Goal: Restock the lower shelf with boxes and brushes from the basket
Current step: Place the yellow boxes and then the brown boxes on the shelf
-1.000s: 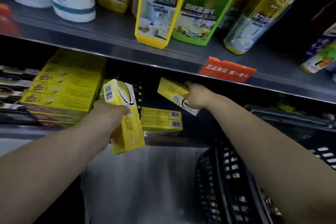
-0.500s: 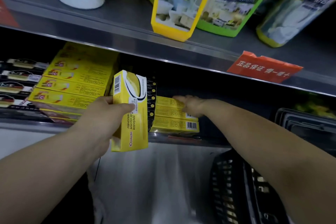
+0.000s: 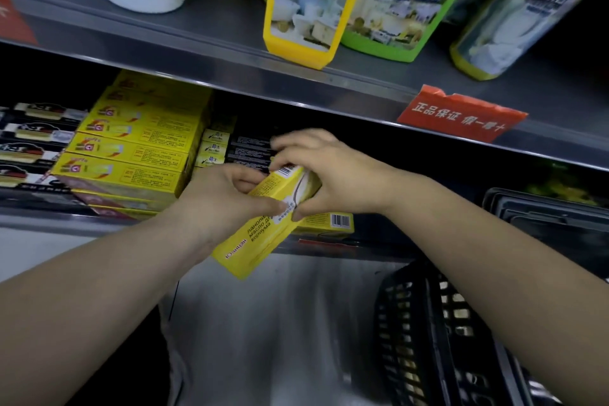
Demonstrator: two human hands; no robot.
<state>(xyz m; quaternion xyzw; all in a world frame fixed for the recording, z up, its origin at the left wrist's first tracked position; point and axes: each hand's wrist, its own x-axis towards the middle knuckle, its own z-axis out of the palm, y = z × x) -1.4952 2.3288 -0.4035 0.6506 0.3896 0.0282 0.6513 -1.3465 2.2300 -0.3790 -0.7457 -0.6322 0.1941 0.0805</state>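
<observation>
Mid-frame, at the lower shelf [image 3: 99,217] edge, both hands grip one tilted yellow box [image 3: 263,227]: left hand [image 3: 214,204] fingers wrapped round its side, right hand [image 3: 326,175] pinching the top. Black basket [image 3: 428,339] sits lower right.

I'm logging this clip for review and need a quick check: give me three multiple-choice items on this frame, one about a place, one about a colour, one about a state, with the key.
1. Where is the black basket?
A. on the upper shelf
B. low at the right, below the lower shelf
C. left of the stacked boxes

2. What colour is the box in the hands?
A. yellow
B. red
C. blue

3. How is that box held?
A. by the left hand only
B. lying free on the shelf
C. by both hands, the right hand at its top end

Key: 1 B, its mesh wall sits under the shelf edge; 2 A, its faces are yellow; 3 C, fingers of both hands wrap it.
</observation>
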